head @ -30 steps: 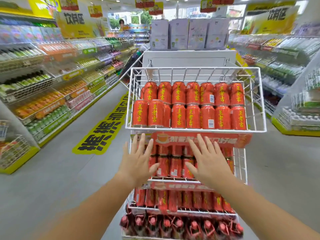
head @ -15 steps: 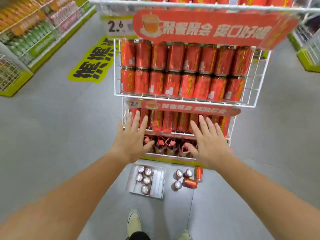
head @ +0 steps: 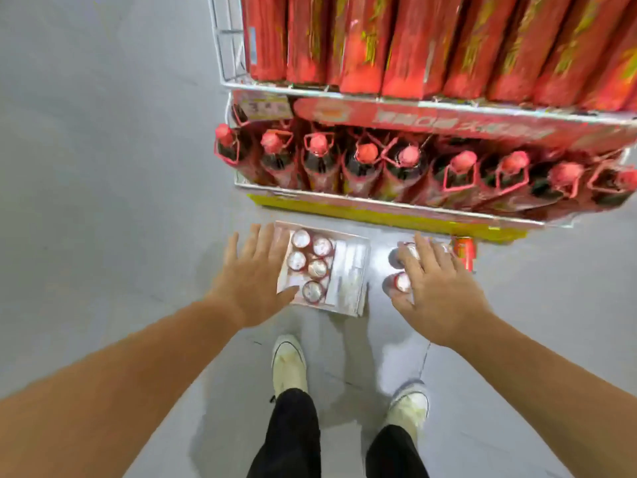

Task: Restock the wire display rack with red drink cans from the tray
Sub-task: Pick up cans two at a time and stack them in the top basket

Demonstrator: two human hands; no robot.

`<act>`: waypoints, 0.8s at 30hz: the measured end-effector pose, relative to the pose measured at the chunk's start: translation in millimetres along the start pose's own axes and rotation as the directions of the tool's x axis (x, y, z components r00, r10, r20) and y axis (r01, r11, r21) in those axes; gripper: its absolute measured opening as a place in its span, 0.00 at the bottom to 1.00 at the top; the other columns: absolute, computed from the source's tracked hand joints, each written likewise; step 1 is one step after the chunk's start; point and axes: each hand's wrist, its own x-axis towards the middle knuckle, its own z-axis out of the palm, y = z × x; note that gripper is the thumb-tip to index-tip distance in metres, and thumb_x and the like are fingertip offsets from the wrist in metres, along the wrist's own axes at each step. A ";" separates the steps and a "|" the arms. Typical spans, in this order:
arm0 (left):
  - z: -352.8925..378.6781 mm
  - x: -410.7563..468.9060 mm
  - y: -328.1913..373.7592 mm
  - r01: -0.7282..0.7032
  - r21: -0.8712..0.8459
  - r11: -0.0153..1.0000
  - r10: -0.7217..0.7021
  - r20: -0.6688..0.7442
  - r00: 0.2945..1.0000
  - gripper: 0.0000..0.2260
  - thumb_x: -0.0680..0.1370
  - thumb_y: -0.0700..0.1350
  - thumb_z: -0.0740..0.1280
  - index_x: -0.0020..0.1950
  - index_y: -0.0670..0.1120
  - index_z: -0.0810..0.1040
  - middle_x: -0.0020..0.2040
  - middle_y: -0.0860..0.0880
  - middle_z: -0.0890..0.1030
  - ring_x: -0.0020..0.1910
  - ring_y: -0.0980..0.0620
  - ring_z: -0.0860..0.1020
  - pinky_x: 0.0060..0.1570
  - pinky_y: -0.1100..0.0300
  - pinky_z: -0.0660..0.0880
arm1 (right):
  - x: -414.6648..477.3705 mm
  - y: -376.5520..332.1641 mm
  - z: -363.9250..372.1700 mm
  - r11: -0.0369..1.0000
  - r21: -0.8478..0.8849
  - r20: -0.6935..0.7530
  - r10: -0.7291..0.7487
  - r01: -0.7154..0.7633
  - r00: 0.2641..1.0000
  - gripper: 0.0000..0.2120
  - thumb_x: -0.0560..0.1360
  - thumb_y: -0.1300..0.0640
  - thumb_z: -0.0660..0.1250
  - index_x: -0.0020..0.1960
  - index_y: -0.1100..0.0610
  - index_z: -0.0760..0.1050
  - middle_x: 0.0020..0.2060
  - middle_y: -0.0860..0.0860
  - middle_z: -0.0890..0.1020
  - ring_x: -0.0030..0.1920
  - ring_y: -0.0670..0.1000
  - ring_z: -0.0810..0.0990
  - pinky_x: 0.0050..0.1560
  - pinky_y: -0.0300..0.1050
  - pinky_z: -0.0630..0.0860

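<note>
A white cardboard tray [head: 348,274] lies on the grey floor in front of the wire display rack [head: 227,46]. Several red drink cans [head: 312,260] stand upright in its left half. More red cans [head: 400,282] stand loose on the floor to the tray's right, and one [head: 464,251] sits by the rack's yellow base. My left hand [head: 253,274] hovers with fingers spread over the tray's left edge. My right hand [head: 436,288] is spread above the loose cans and hides part of them. Neither hand holds anything.
The rack's lowest shelf holds a row of dark bottles with red caps [head: 406,163]; the shelf above is packed with red cans [head: 413,46]. My two white shoes [head: 289,365] stand just behind the tray. Grey floor [head: 103,167] stretches to the left.
The view has tilted from the top of the rack down to the floor. Both hands have dropped from in front of the shelves to just above the tray and loose cans.
</note>
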 end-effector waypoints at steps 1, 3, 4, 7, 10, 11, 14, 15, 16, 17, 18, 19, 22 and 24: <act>24.0 10.5 -3.0 -0.009 0.013 1.000 0.009 0.009 1.000 0.41 0.76 0.68 0.52 0.82 0.43 0.55 0.81 0.38 0.58 0.80 0.37 0.57 0.75 0.35 0.56 | 12.9 -4.1 21.4 1.000 0.003 0.011 -0.004 0.004 1.000 0.36 0.75 0.38 0.51 0.74 0.58 0.68 0.74 0.63 0.69 0.72 0.66 0.69 0.69 0.63 0.70; 67.6 33.3 -8.7 -0.044 0.055 0.998 0.041 0.057 0.998 0.41 0.79 0.68 0.50 0.83 0.43 0.44 0.83 0.39 0.49 0.82 0.38 0.49 0.77 0.38 0.50 | 38.1 -14.0 60.8 1.000 0.016 0.016 -0.021 0.021 1.000 0.38 0.75 0.36 0.49 0.77 0.59 0.65 0.75 0.63 0.67 0.74 0.66 0.66 0.71 0.63 0.67; 86.3 45.0 -10.7 -0.060 0.069 0.996 0.053 0.094 0.994 0.40 0.80 0.67 0.48 0.82 0.43 0.40 0.83 0.39 0.45 0.82 0.39 0.46 0.78 0.39 0.47 | 50.7 -19.7 79.7 0.999 0.017 0.029 -0.032 0.031 0.999 0.40 0.76 0.35 0.46 0.79 0.58 0.61 0.77 0.62 0.63 0.76 0.65 0.63 0.73 0.62 0.64; 140.0 80.7 -13.7 -0.082 0.053 0.995 0.073 0.151 0.986 0.41 0.81 0.66 0.49 0.81 0.43 0.36 0.83 0.38 0.43 0.82 0.39 0.44 0.79 0.43 0.46 | 86.7 -35.9 136.5 0.997 0.049 0.115 -0.059 0.054 0.992 0.42 0.73 0.33 0.36 0.82 0.54 0.43 0.82 0.58 0.48 0.81 0.60 0.47 0.78 0.56 0.50; 186.1 111.9 -12.0 -0.095 -0.056 0.994 0.104 0.182 0.978 0.43 0.80 0.65 0.54 0.81 0.43 0.35 0.83 0.39 0.42 0.82 0.41 0.46 0.79 0.48 0.49 | 120.6 -52.3 184.0 0.993 0.106 0.163 -0.066 0.049 0.984 0.43 0.71 0.33 0.32 0.82 0.52 0.39 0.82 0.56 0.44 0.81 0.58 0.44 0.78 0.54 0.50; 200.3 121.6 -11.4 -0.091 -0.102 0.991 0.110 0.189 0.976 0.43 0.80 0.65 0.55 0.81 0.44 0.35 0.83 0.40 0.41 0.82 0.42 0.46 0.79 0.49 0.51 | 131.5 -57.0 198.4 0.992 0.121 0.179 -0.067 0.046 0.982 0.41 0.73 0.33 0.35 0.82 0.52 0.38 0.82 0.56 0.44 0.81 0.58 0.44 0.78 0.54 0.50; 243.9 146.9 -9.5 -0.054 -0.267 0.962 0.117 0.228 0.967 0.45 0.79 0.61 0.62 0.81 0.44 0.35 0.83 0.41 0.40 0.82 0.43 0.45 0.77 0.46 0.59 | 161.1 -68.3 232.2 0.984 0.173 0.202 -0.068 0.032 0.977 0.36 0.81 0.38 0.48 0.82 0.52 0.39 0.82 0.55 0.45 0.81 0.57 0.44 0.79 0.54 0.49; 260.8 156.6 -8.8 -0.021 -0.335 0.942 0.102 0.226 0.969 0.46 0.78 0.58 0.65 0.82 0.43 0.37 0.83 0.41 0.41 0.82 0.42 0.45 0.77 0.44 0.60 | 170.4 -71.2 241.1 0.981 0.190 0.201 -0.067 0.028 0.977 0.36 0.82 0.39 0.50 0.82 0.52 0.39 0.82 0.55 0.46 0.81 0.57 0.45 0.79 0.54 0.49; 273.6 164.9 -7.5 0.008 -0.393 0.920 0.081 0.212 0.974 0.46 0.77 0.54 0.68 0.82 0.43 0.39 0.83 0.41 0.41 0.82 0.41 0.45 0.77 0.43 0.60 | 179.3 -74.4 247.9 0.975 0.222 0.202 -0.066 0.020 0.977 0.36 0.82 0.41 0.51 0.82 0.53 0.40 0.82 0.54 0.47 0.81 0.57 0.46 0.79 0.54 0.50; 288.3 174.5 -6.9 0.036 -0.436 0.899 0.056 0.197 0.979 0.46 0.76 0.51 0.69 0.82 0.42 0.40 0.83 0.40 0.42 0.82 0.41 0.46 0.77 0.43 0.60 | 188.6 -77.5 255.5 0.964 0.267 0.208 -0.067 0.009 0.976 0.35 0.82 0.42 0.53 0.82 0.53 0.41 0.82 0.53 0.49 0.81 0.56 0.48 0.78 0.53 0.51; 298.9 182.8 -6.1 0.070 -0.477 0.876 0.025 0.190 0.981 0.44 0.76 0.48 0.69 0.82 0.40 0.42 0.83 0.40 0.42 0.82 0.41 0.46 0.77 0.44 0.59 | 198.4 -80.4 262.8 0.946 0.323 0.202 -0.072 0.003 0.977 0.35 0.82 0.44 0.55 0.82 0.53 0.43 0.81 0.52 0.52 0.80 0.55 0.51 0.77 0.52 0.55; 306.6 190.1 -5.0 0.102 -0.522 0.847 0.005 0.199 0.980 0.41 0.77 0.47 0.67 0.82 0.40 0.45 0.83 0.40 0.43 0.82 0.41 0.46 0.78 0.45 0.57 | 207.6 -83.2 269.7 0.920 0.391 0.186 -0.074 -0.004 0.980 0.34 0.81 0.47 0.58 0.81 0.53 0.47 0.80 0.51 0.56 0.79 0.54 0.56 0.75 0.52 0.59; 314.1 204.1 -0.4 0.104 -0.665 0.739 0.006 0.161 0.987 0.36 0.77 0.48 0.66 0.80 0.40 0.54 0.80 0.38 0.54 0.81 0.41 0.53 0.78 0.51 0.56 | 227.7 -89.5 288.6 0.780 0.624 0.114 -0.033 -0.046 0.993 0.28 0.75 0.54 0.67 0.73 0.45 0.63 0.67 0.46 0.75 0.66 0.51 0.74 0.64 0.53 0.73; 316.7 208.6 0.1 0.087 -0.769 0.634 -0.017 0.099 0.995 0.34 0.74 0.45 0.73 0.76 0.44 0.61 0.74 0.42 0.68 0.73 0.45 0.69 0.70 0.55 0.66 | 234.0 -87.9 302.0 0.649 0.756 0.108 0.006 -0.087 0.994 0.27 0.73 0.58 0.72 0.67 0.42 0.67 0.59 0.40 0.80 0.60 0.43 0.78 0.61 0.46 0.75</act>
